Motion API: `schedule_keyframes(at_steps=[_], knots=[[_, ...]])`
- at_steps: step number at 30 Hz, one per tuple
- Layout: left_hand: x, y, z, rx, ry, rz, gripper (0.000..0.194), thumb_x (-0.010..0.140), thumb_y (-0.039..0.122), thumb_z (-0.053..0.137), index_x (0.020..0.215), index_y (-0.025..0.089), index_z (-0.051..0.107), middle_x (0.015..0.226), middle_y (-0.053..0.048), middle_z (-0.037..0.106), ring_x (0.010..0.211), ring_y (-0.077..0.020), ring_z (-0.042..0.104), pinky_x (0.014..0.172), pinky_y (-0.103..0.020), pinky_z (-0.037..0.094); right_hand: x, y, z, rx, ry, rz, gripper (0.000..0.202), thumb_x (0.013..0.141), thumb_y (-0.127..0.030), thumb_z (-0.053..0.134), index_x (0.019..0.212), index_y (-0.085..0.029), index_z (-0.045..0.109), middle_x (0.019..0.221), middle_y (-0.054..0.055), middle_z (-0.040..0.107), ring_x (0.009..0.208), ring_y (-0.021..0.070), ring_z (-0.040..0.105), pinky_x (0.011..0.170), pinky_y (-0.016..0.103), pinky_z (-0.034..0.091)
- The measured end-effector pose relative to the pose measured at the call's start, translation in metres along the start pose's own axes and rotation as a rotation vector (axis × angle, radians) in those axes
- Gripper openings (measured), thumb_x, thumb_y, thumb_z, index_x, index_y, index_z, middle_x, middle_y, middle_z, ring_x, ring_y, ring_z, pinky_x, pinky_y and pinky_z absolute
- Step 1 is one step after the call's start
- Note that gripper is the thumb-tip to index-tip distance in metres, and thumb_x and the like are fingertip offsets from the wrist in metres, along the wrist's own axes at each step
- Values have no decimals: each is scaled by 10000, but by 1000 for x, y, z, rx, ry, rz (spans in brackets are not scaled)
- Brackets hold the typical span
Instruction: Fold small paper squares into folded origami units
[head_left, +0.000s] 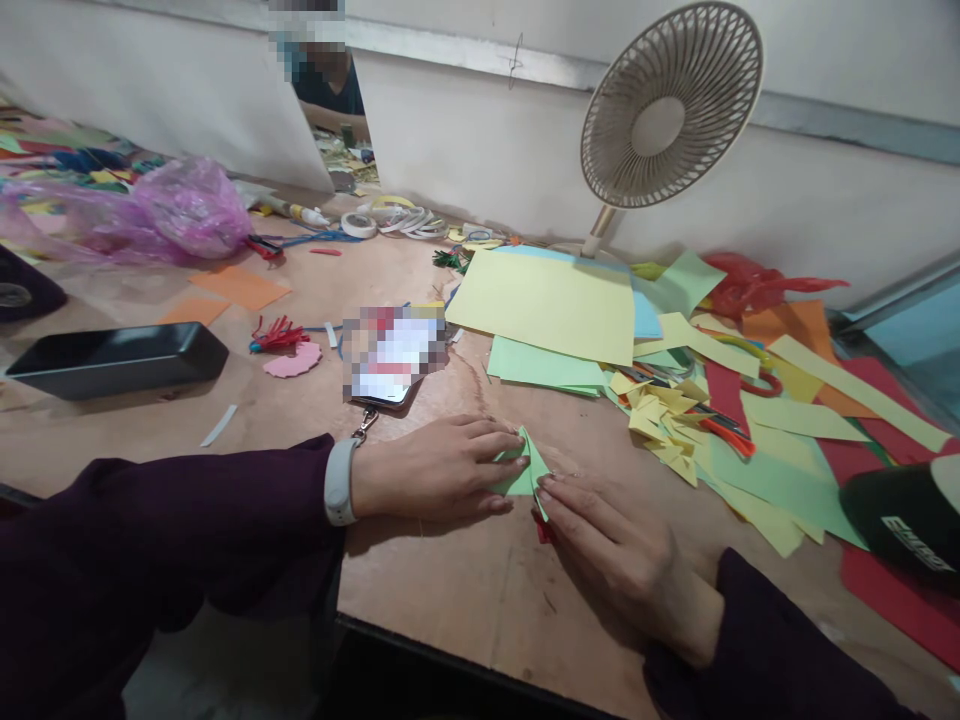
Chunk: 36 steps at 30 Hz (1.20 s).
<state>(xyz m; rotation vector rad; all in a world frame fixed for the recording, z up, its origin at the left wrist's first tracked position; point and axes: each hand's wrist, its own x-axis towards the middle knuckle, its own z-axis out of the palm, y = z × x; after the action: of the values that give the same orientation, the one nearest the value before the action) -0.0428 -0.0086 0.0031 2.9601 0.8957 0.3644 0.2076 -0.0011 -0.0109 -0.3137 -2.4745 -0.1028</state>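
Observation:
A small piece of green paper [517, 482], folded along creases, lies on the wooden table near its front edge. My left hand [439, 468], a white band at its wrist, lies flat across the paper's left part with fingers stretched out. From the right, my right hand [611, 535] pinches the paper's raised right flap between thumb and fingers. A bit of red [542, 530] shows under the right fingertips; its kind is hidden. Just beyond my left hand is a phone [394, 360] with a lit, partly blurred screen.
Yellow sheets [547, 300] over green ones lie ahead, beside a standing fan [660, 120]. Paper strips, scissors [757, 375] and folded yellow pieces [664, 425] crowd the right. A black tray [120, 358], pink plastic bag [187, 210] and tape rolls [405, 220] are at left and back.

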Motion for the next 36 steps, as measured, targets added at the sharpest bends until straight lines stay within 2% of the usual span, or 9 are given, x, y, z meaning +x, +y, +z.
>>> schedule_keyframes(at_steps=[8, 14, 21, 30, 36], knots=[[0, 0, 1, -15, 11, -1, 362, 1007, 364, 446, 1270, 132, 538, 1232, -139, 606, 1203, -265, 543, 1050, -404, 422, -2, 1, 5, 21, -18, 29, 205, 881, -49, 563, 1046, -82, 680, 1017, 169, 737, 979, 271, 698, 786, 411, 620], [0, 0, 0, -12, 3, -5, 346, 1002, 360, 455, 1259, 145, 541, 1216, -137, 607, 1191, -262, 551, 1040, -398, 432, 2, 1, 4, 40, 32, 9, 190, 869, -39, 575, 1016, -97, 681, 956, 139, 751, 915, 244, 710, 791, 400, 618], [0, 1, -2, -18, -7, -5, 364, 1009, 356, 439, 1260, 115, 547, 1219, -145, 604, 1184, -271, 553, 1041, -414, 438, 1, 1, 5, 34, 15, 14, 193, 863, -47, 589, 1024, -82, 690, 974, 155, 745, 936, 253, 708, 782, 389, 622], [0, 1, -1, -30, 23, -1, 326, 995, 348, 476, 1226, 134, 560, 1210, -146, 610, 1182, -265, 557, 1038, -408, 444, 2, 2, 5, 36, 18, 6, 190, 868, -51, 580, 1013, -105, 690, 965, 131, 756, 929, 244, 716, 788, 403, 621], [0, 1, -2, -20, -7, -11, 340, 1002, 350, 452, 1255, 140, 540, 1220, -141, 599, 1189, -262, 547, 1049, -393, 424, 1, 2, 5, 32, 16, -7, 190, 858, -45, 583, 1014, -88, 685, 968, 129, 758, 913, 245, 720, 799, 415, 616]])
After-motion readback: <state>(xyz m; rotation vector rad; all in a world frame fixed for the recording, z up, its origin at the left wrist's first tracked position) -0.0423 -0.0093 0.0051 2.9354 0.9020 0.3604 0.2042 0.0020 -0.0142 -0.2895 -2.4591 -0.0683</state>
